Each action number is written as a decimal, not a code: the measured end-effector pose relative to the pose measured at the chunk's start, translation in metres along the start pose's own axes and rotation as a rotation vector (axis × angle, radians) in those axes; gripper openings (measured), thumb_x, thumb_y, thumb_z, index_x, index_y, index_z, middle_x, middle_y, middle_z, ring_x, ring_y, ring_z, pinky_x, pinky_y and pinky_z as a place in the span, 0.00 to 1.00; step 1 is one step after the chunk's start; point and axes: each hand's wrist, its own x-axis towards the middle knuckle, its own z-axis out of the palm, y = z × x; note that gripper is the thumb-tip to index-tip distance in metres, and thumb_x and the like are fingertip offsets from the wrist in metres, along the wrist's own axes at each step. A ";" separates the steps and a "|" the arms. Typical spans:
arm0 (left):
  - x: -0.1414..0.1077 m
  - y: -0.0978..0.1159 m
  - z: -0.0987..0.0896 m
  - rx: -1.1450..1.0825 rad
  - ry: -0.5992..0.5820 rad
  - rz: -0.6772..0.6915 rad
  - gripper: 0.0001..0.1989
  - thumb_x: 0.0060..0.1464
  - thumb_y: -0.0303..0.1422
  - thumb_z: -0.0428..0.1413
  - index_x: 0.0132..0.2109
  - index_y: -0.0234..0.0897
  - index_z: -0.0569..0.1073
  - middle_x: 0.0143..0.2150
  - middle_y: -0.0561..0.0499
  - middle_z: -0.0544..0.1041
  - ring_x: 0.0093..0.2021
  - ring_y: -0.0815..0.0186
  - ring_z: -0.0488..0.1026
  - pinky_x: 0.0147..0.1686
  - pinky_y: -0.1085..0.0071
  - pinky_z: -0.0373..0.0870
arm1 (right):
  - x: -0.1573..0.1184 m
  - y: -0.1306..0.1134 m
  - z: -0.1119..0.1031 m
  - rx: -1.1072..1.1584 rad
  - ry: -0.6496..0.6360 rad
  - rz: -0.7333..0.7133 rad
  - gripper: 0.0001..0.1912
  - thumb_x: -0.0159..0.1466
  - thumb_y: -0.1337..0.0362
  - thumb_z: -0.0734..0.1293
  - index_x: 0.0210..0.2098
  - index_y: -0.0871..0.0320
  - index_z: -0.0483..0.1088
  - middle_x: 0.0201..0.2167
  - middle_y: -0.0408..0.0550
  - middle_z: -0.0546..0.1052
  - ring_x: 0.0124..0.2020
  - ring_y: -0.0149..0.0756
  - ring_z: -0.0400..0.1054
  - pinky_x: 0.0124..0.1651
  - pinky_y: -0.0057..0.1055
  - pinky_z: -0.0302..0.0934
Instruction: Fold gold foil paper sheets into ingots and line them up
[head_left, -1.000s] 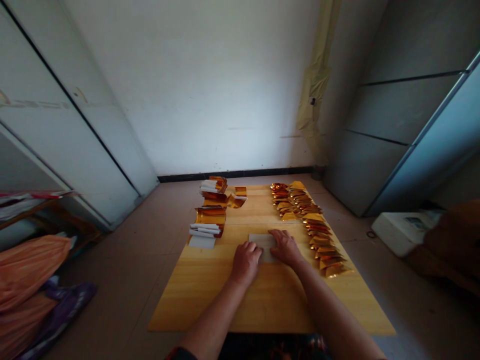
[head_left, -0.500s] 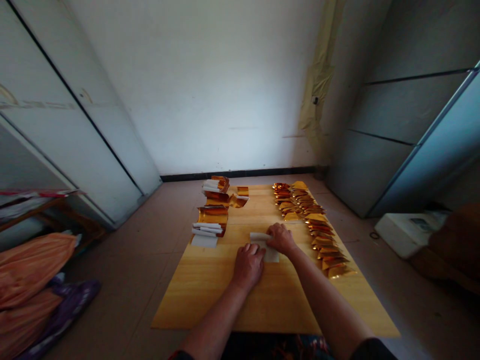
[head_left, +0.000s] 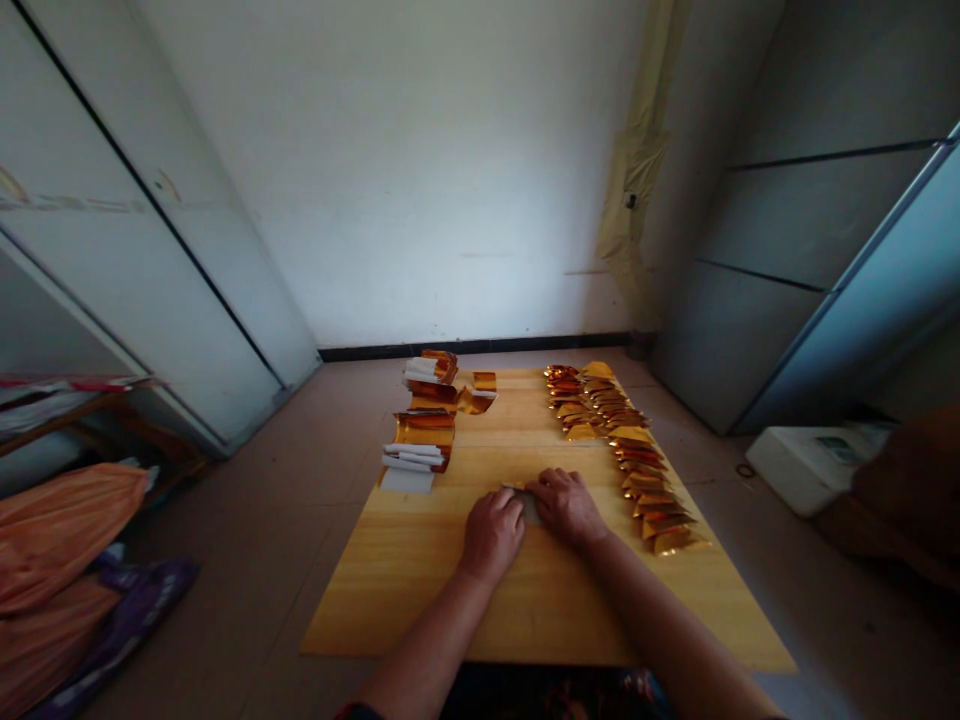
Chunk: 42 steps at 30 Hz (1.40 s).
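My left hand (head_left: pixel 493 535) and my right hand (head_left: pixel 566 507) sit close together near the middle of a pale wooden board (head_left: pixel 420 610), fingers curled over a small piece of white paper (head_left: pixel 529 508). Most of that paper is hidden under my fingers. To the left stands a stack of gold foil and white paper strips (head_left: pixel 421 440). To the right, a long overlapping row of folded gold foil pieces (head_left: pixel 645 490) runs along the board, close to my right hand but not touching it.
Loose gold foil scraps (head_left: pixel 480 392) lie near the board's far edge. Orange bags (head_left: pixel 52 560) and a purple bag (head_left: pixel 127 630) sit on the floor at left, beside a low shelf. A white box (head_left: pixel 802 470) and brown cloth lie at right, near a grey metal cabinet.
The white paper now shows much smaller, mostly covered by my fingers. My right hand has come nearer my left and moved toward me. The view has shifted slightly.
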 end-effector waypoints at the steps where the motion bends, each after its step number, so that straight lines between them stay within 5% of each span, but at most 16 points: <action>1: -0.001 0.000 0.001 0.003 0.012 -0.014 0.10 0.55 0.26 0.50 0.40 0.39 0.74 0.45 0.47 0.73 0.44 0.63 0.70 0.46 0.66 0.69 | -0.001 -0.001 0.000 -0.005 -0.002 0.001 0.14 0.64 0.65 0.60 0.48 0.49 0.71 0.41 0.49 0.72 0.44 0.38 0.62 0.45 0.33 0.49; 7: -0.002 0.000 0.004 0.105 0.035 -0.011 0.21 0.54 0.24 0.49 0.55 0.41 0.68 0.57 0.44 0.66 0.46 0.62 0.71 0.46 0.64 0.70 | 0.000 -0.005 -0.004 -0.044 -0.016 0.009 0.14 0.65 0.64 0.59 0.46 0.49 0.71 0.40 0.49 0.71 0.43 0.38 0.61 0.44 0.34 0.49; 16: 0.001 0.004 -0.005 0.109 -0.035 -0.015 0.15 0.55 0.27 0.49 0.48 0.40 0.73 0.49 0.45 0.73 0.47 0.59 0.68 0.44 0.62 0.66 | -0.007 0.006 -0.007 0.081 0.013 -0.024 0.13 0.65 0.63 0.60 0.45 0.51 0.72 0.43 0.48 0.73 0.45 0.37 0.62 0.47 0.33 0.51; 25: 0.004 -0.009 -0.015 0.079 -0.016 -0.003 0.14 0.55 0.27 0.51 0.48 0.43 0.73 0.52 0.46 0.73 0.52 0.57 0.65 0.49 0.55 0.57 | -0.031 0.015 -0.011 0.134 0.046 -0.093 0.15 0.63 0.60 0.61 0.48 0.51 0.71 0.49 0.49 0.73 0.49 0.39 0.62 0.51 0.37 0.52; 32: 0.023 -0.018 -0.011 0.014 -0.174 0.123 0.13 0.54 0.21 0.48 0.35 0.37 0.75 0.38 0.47 0.74 0.42 0.63 0.67 0.41 0.66 0.64 | -0.027 0.004 -0.007 0.089 0.039 -0.021 0.14 0.62 0.56 0.64 0.45 0.52 0.71 0.50 0.48 0.73 0.49 0.41 0.61 0.50 0.38 0.50; 39: 0.009 -0.019 -0.004 -0.185 -0.088 0.167 0.14 0.49 0.24 0.53 0.43 0.40 0.75 0.44 0.48 0.74 0.47 0.61 0.68 0.57 0.56 0.59 | -0.023 0.004 -0.003 0.101 0.056 0.014 0.11 0.62 0.58 0.65 0.43 0.52 0.72 0.48 0.48 0.73 0.48 0.40 0.61 0.49 0.36 0.50; 42: 0.005 -0.015 -0.007 -0.188 -0.087 0.155 0.12 0.50 0.29 0.56 0.43 0.40 0.74 0.46 0.48 0.73 0.49 0.60 0.67 0.56 0.56 0.62 | -0.022 0.005 0.000 0.116 0.072 0.021 0.10 0.62 0.57 0.64 0.41 0.52 0.72 0.47 0.48 0.73 0.47 0.40 0.62 0.49 0.36 0.50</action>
